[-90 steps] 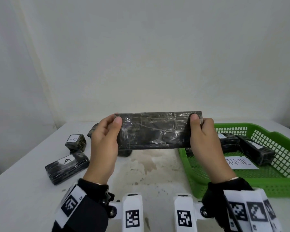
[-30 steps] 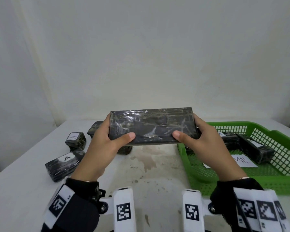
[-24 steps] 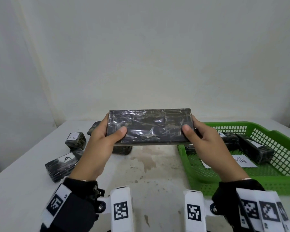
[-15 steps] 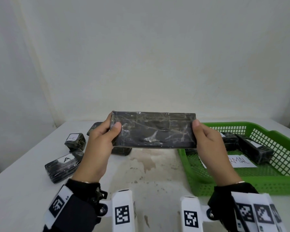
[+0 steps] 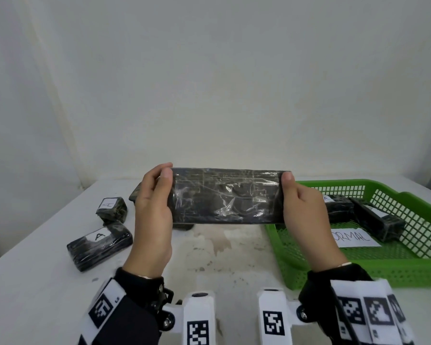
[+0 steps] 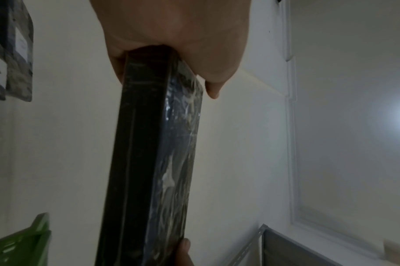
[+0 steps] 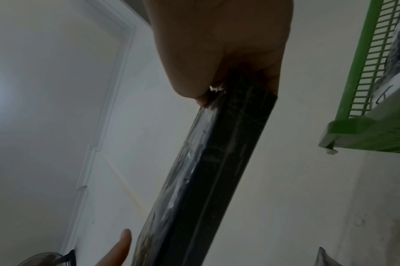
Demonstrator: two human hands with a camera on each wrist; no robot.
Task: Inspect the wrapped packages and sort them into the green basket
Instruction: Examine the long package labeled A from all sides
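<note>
- Above the table (image 5: 35,282), centre of the head view: a long wrapped package (image 5: 225,195), dark with glossy creased film, is held level in the air, broad face toward the camera.
- Left hand (image 5: 152,215) grips the package's left end: thumb on the near face, fingers curled behind the short edge.
- Right hand (image 5: 306,215) grips the right end the same way, thumb tip at the top near corner.
- Left wrist view: the package (image 6: 149,153) runs away from the palm (image 6: 176,36), narrow side edge showing; the other hand's fingertip shows at the far end.
- Right wrist view: the same package (image 7: 217,171) leaves the right palm (image 7: 217,45) edge-on; film wrinkled at the thumb.
- Green basket (image 5: 408,270) sits on the table to the right, below and beside the package's right end, not touching it. It contains two wrapped packages (image 5: 376,217) and a paper slip (image 5: 353,239) lettered "ORMAL" where visible.
- Left part of table: a small package labelled "A" (image 5: 111,209) farther away, a longer package labelled "A" (image 5: 100,245) nearer; another dark package (image 5: 136,194) is partly hidden behind the left hand.
- Both wrists wear black cuffs with white marker tags.
</note>
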